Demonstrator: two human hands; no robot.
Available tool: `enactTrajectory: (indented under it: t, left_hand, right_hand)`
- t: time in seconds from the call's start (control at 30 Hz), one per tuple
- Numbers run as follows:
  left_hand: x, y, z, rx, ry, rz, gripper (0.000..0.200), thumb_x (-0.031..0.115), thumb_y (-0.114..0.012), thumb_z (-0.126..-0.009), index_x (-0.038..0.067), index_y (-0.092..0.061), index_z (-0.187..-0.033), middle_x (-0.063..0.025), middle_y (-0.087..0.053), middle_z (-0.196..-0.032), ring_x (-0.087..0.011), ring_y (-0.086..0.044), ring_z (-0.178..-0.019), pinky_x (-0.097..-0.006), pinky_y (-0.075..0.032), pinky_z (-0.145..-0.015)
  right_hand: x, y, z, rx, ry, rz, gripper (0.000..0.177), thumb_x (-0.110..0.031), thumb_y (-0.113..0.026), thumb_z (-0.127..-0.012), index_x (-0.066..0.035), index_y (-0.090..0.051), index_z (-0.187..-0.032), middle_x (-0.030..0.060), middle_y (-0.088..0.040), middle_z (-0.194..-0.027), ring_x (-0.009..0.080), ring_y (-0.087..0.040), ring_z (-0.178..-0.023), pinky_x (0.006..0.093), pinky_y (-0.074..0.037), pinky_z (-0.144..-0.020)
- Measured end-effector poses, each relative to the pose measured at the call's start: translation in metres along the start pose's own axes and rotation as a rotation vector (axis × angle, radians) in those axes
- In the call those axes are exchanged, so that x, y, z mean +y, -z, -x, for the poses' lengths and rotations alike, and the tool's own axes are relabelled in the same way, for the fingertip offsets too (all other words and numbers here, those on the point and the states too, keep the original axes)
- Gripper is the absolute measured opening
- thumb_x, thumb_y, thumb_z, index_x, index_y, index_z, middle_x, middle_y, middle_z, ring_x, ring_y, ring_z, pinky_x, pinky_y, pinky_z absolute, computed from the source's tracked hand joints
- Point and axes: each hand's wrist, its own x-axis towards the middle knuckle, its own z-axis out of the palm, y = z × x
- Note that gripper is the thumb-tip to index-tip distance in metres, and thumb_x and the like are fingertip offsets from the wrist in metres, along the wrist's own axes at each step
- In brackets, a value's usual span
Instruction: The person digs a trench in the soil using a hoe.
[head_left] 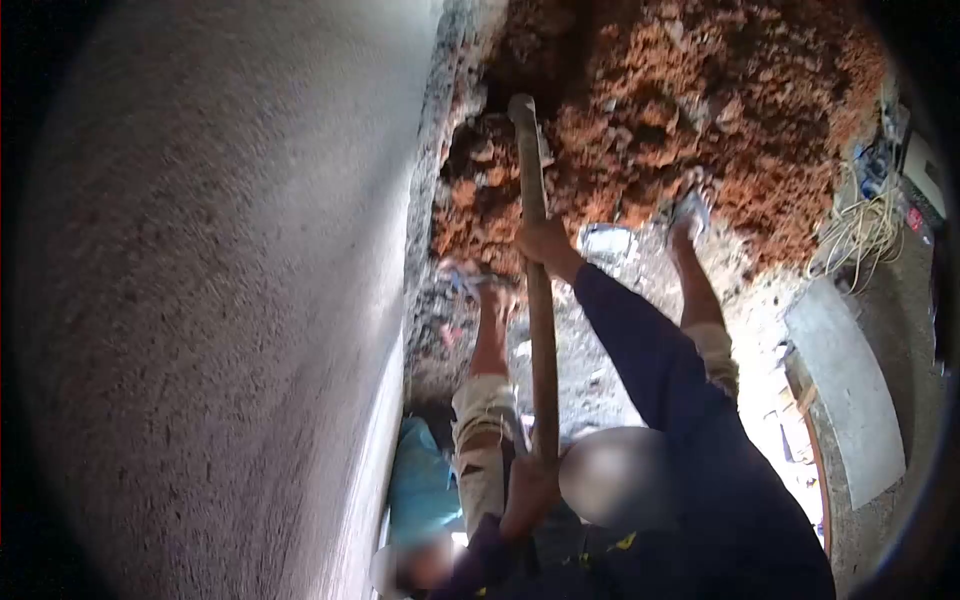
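Note:
A long wooden handle runs nearly upright through the middle of the view. My right hand is wrapped round its upper part, at the end of a dark sleeve. Lower down, near my body, my left hand is closed round the same handle. The handle's far end lies over loose reddish soil, where a tool head, if any, cannot be made out in the shadow. My feet stand apart at the near edge of the soil, one on each side of the handle.
A rough grey wall fills the left side. At the right are a coil of pale cable and a light curved panel. A blue-green bag or cloth lies low beside the wall. Blurred shapes show near the bottom.

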Motion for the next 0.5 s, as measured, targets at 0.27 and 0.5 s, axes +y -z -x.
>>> enactTrajectory:
  t: [0.27, 0.5]
  left_hand:
    - [0.051, -0.019, 0.039, 0.085, -0.407, 0.010, 0.058, 0.040, -0.069, -0.084, -0.007, -0.047, -0.110, -0.0055, -0.056, -0.070, -0.0121, -0.052, -0.057, -0.0289, -0.042, -0.051]
    - [0.125, -0.092, 0.186, -0.051, -0.650, -0.152, 0.079, 0.028, -0.063, -0.087, -0.002, -0.015, -0.142, -0.0247, -0.061, -0.089, -0.0339, -0.065, -0.075, -0.0388, -0.051, -0.067]
  right_hand:
    - [-0.068, 0.018, 0.018, -0.203, 0.288, 0.322, 0.020, -0.010, -0.063, -0.080, -0.003, -0.055, -0.063, 0.0075, -0.054, -0.060, 0.0186, -0.054, -0.053, 0.0366, -0.045, -0.052]
    - [-0.156, 0.062, 0.126, -0.415, 0.134, -0.020, 0.019, -0.015, -0.060, -0.083, -0.003, -0.063, -0.069, 0.0054, -0.061, -0.071, 0.0186, -0.058, -0.063, 0.0353, -0.047, -0.065]
